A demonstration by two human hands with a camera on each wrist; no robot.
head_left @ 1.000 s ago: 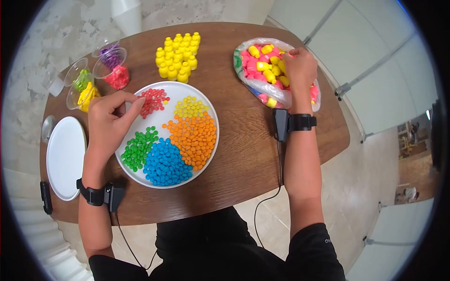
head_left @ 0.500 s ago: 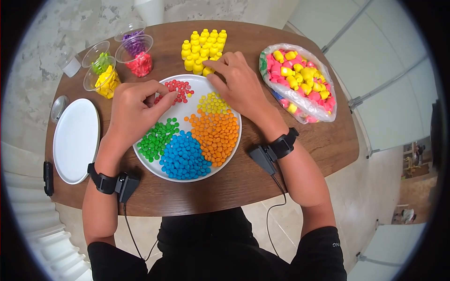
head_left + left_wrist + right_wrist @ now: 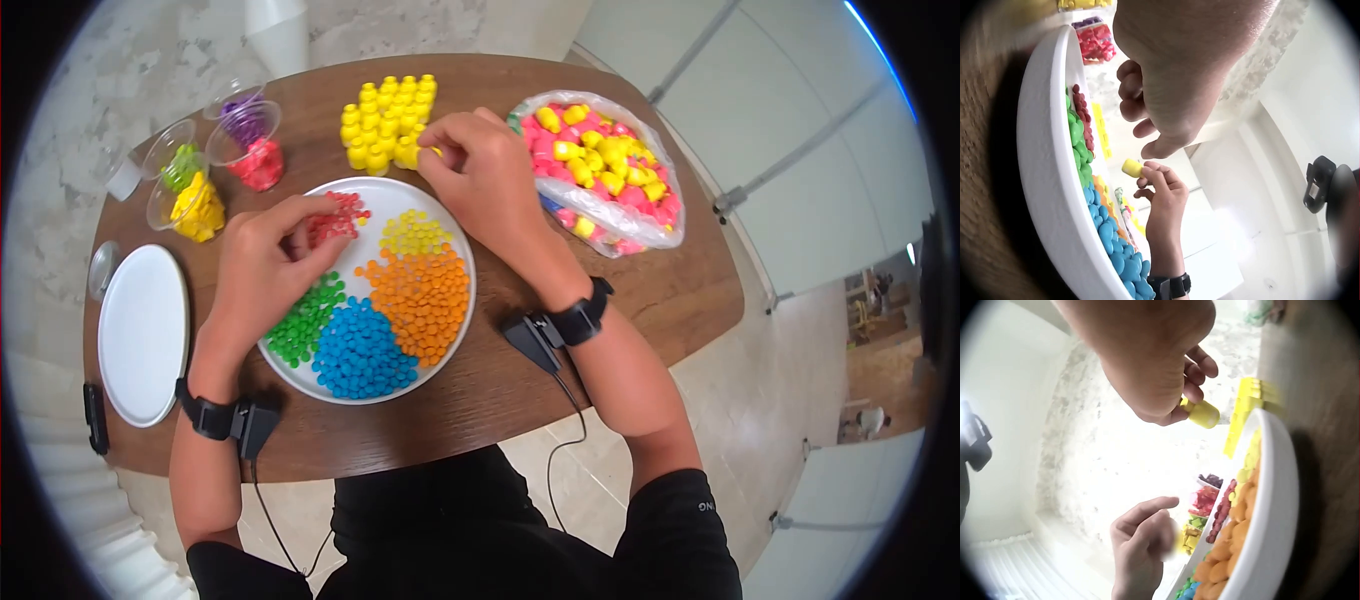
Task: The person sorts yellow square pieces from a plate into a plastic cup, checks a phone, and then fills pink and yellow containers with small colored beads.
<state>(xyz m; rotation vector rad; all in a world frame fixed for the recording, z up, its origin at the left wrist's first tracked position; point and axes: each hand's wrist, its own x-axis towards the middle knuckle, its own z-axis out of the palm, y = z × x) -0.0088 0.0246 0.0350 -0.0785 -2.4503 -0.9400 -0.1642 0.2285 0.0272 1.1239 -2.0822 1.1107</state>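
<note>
My right hand point(image 3: 482, 175) pinches a yellow toy bottle point(image 3: 1205, 415) between thumb and fingertips. It is beside a tight group of yellow bottles point(image 3: 376, 158) standing behind the round white plate point(image 3: 430, 375). Piles of round candies lie on that plate: red point(image 3: 345, 212), yellow point(image 3: 415, 235), orange point(image 3: 425, 300), blue point(image 3: 365, 350) and green point(image 3: 303, 335). Over the red pile hovers my left hand point(image 3: 262, 262), fingers loosely bent, with nothing visible in its grasp. In the left wrist view the held bottle point(image 3: 1132, 167) is tipped sideways.
A plastic bag point(image 3: 605, 210) of pink and yellow bottles lies at the right. Clear cups with purple, red point(image 3: 262, 165), green point(image 3: 183, 168) and yellow point(image 3: 198, 208) pieces stand at the back left. A white oval plate point(image 3: 145, 335) lies left of the hand.
My right hand has moved left from the bag to the group of yellow bottles, bringing a bottle. The left hand has stayed by the red candies, its thumb and forefinger now farther apart.
</note>
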